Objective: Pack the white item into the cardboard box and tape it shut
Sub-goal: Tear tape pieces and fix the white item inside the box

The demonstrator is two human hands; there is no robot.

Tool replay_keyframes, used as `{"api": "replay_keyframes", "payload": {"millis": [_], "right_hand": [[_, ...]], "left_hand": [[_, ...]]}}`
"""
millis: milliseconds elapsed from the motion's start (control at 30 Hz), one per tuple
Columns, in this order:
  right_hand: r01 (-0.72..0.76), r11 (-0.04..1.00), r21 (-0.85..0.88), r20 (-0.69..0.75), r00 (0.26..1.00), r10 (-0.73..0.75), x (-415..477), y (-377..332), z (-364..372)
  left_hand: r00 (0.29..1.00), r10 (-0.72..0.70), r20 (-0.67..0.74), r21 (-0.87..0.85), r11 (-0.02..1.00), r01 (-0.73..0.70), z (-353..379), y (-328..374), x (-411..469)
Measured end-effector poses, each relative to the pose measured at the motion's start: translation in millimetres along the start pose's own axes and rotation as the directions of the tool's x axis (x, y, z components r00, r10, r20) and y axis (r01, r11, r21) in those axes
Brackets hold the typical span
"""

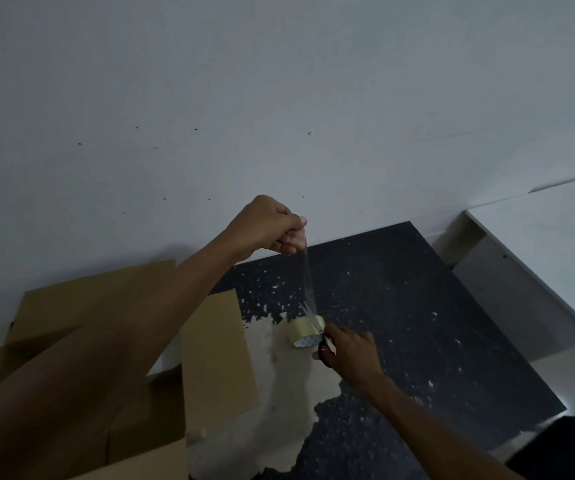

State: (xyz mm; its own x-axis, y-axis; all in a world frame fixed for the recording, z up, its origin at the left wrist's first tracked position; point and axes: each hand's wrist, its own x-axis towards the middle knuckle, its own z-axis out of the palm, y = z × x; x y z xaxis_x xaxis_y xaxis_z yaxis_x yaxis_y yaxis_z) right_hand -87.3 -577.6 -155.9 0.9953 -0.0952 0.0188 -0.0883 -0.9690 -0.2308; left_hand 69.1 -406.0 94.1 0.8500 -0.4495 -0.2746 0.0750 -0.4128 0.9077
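Note:
A cardboard box [206,358] stands at the lower left with its flaps open, partly behind my left forearm. A sliver of something white [166,362] shows inside it. My left hand [268,226] is raised in front of the wall, pinching the top end of a clear tape strip [308,278]. The strip runs down to a tape roll [305,332] lying on the table. My right hand [348,351] grips scissors [317,327] with red-and-black handles; their blades are at the strip just above the roll.
The dark table top [417,306] is worn, with a large pale patch [279,393] where the coating has peeled. A white wall [279,98] rises behind. A white shelf or desk [539,237] stands at the right.

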Motion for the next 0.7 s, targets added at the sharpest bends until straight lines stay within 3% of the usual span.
{"api": "replay_keyframes", "payload": {"millis": [167,567,700], "right_hand": [[0.003,0.999,-0.053,0.031,1.0,-0.002,3,1,-2],[0.101,0.98,0.172,0.012,0.994,-0.105,11,7,-2],[0.106,0.994,0.017,0.035,0.994,-0.106,14,9,0]], "left_hand": [[1.0,0.003,0.003,-0.007,1.0,-0.003,-1,0,0],[0.999,0.015,-0.03,0.009,1.0,-0.015,-6,-5,-1],[0.999,0.018,-0.045,0.032,0.999,-0.016,-8,-8,0]]}}
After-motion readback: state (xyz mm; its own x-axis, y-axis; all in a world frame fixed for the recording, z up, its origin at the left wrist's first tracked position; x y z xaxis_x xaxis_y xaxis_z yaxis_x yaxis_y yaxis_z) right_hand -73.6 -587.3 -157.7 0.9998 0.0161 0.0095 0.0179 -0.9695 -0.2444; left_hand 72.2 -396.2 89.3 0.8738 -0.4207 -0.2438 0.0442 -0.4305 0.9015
